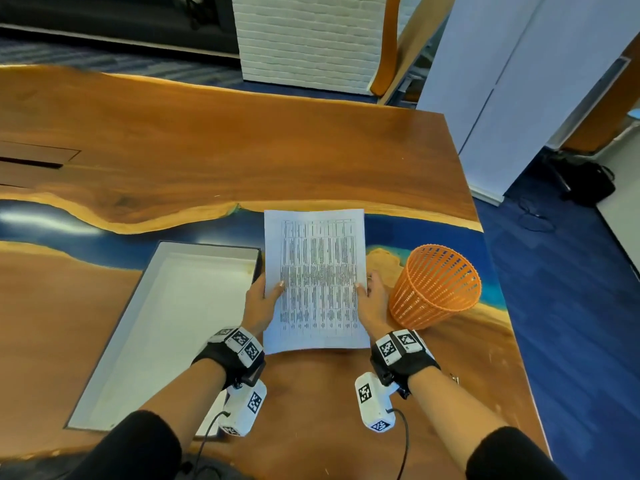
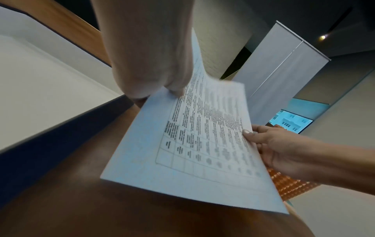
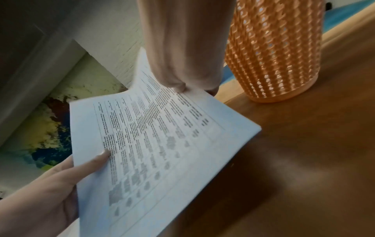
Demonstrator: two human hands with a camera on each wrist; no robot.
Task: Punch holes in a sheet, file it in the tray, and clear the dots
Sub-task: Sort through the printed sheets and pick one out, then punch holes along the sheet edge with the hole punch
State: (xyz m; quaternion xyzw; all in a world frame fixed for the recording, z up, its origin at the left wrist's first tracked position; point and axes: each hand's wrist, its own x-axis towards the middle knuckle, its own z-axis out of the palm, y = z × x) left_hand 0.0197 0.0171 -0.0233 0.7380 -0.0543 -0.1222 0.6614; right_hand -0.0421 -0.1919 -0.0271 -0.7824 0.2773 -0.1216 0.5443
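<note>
A white sheet (image 1: 317, 278) printed with a dense table is held up above the wooden table, between both hands. My left hand (image 1: 265, 299) pinches its left edge, thumb on top. My right hand (image 1: 369, 299) pinches the right edge the same way. The left wrist view has the sheet (image 2: 192, 152) lifted off the wood with the right hand (image 2: 270, 144) at its far edge. From the right wrist the sheet (image 3: 154, 144) shows with the left thumb on it. A shallow white tray (image 1: 166, 327) lies to the left of the sheet. No hole punch is in view.
An orange mesh bin (image 1: 436, 285) stands just right of my right hand. The table's right edge (image 1: 491, 271) runs close behind the bin, with blue carpet beyond. A white panel (image 1: 519, 81) and a brick-pattern column (image 1: 308, 39) stand past the far edge.
</note>
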